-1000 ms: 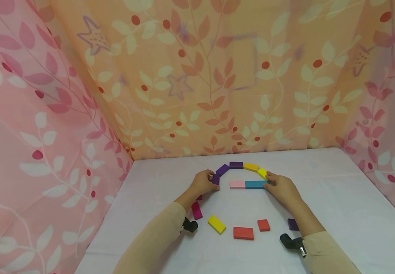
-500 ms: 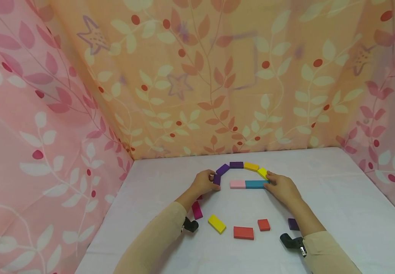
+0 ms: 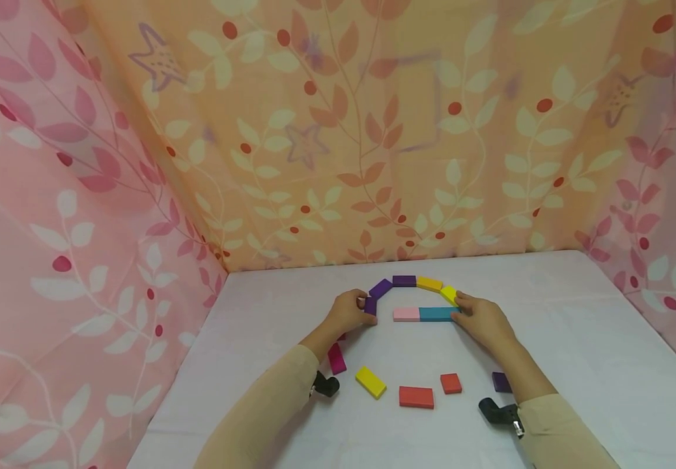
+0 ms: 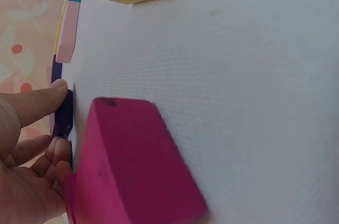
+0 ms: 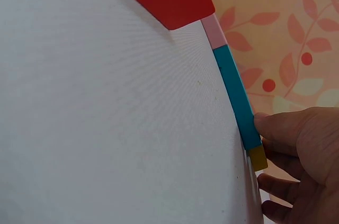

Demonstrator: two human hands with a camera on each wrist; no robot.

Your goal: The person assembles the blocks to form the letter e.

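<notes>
My left hand (image 3: 350, 312) pinches a dark purple block (image 3: 370, 306) at the left end of an arc of blocks, thumb on the near side. The block touches another purple block (image 3: 381, 288); beyond it come a third purple block (image 3: 404, 281) and an orange-yellow block (image 3: 429, 284). At the arc's right end my right hand (image 3: 486, 322) holds a bright yellow block (image 3: 449, 296), partly hidden by the fingers. The right thumb lies by the end of a blue strip (image 3: 436, 314), which adjoins a pink block (image 3: 406, 314) under the arc.
Nearer on the white table (image 3: 291, 430) lie a magenta block (image 3: 337, 359), a yellow block (image 3: 370, 382), a red block (image 3: 416, 397) and a smaller red block (image 3: 450, 383). A dark purple block (image 3: 501, 382) is beside the right forearm. Patterned curtains (image 3: 338, 130) enclose the table.
The purple block in my left hand has shifted slightly right and tilted against its neighbour. My right hand has stayed almost still.
</notes>
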